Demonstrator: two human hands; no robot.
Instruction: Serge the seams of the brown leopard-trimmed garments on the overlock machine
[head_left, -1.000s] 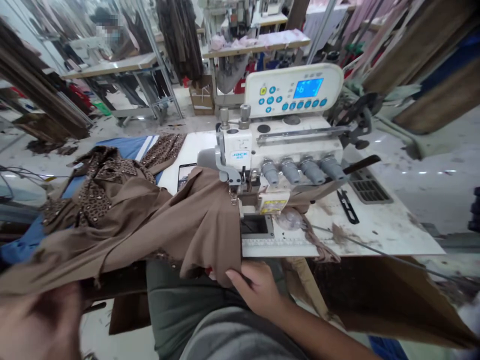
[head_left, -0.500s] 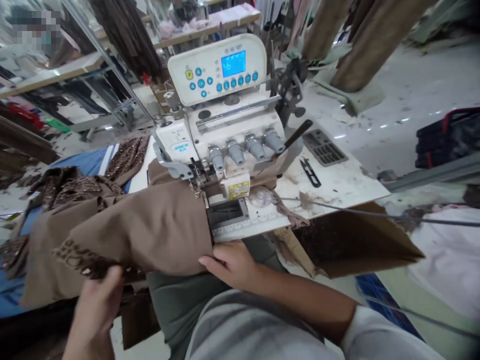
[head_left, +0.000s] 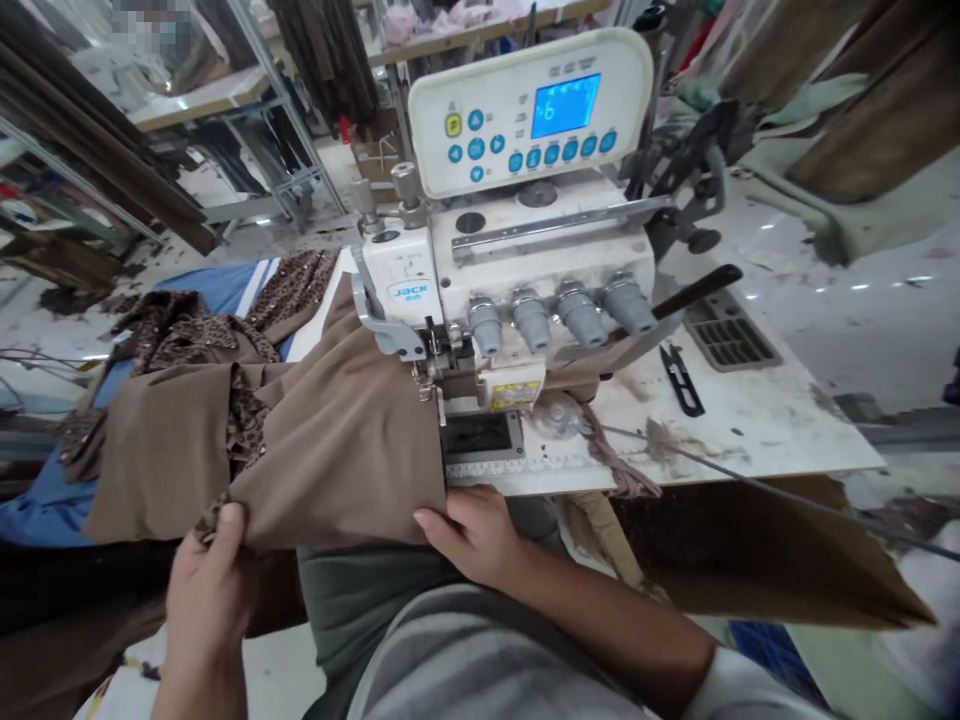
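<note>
Brown fabric [head_left: 352, 440] with leopard-print trim lies over the left of the sewing machine bed, its right edge running up to the presser foot [head_left: 441, 402]. My left hand [head_left: 214, 570] pinches the fabric's lower left corner, thumb on top, fingers hidden beneath. At the lower right edge my right hand [head_left: 476, 530] grips the cloth between thumb and fingers, just below the machine plate. The white overlock sewing machine [head_left: 517, 240] stands directly ahead, with a lit blue display [head_left: 566, 105] and grey tension knobs [head_left: 529, 318].
Black thread snips [head_left: 681, 380] lie on the machine table [head_left: 795, 430] to the right, beside a grey compartment tray [head_left: 731, 330]. Below the table edge is an open cardboard box [head_left: 780, 560]. More leopard-print garments [head_left: 187, 325] are heaped on blue cloth [head_left: 30, 510] at left.
My left hand has drawn the fabric's corner slightly up and right, and the leopard trim has folded back. My right hand keeps its grip. The camera view has shifted closer to the machine.
</note>
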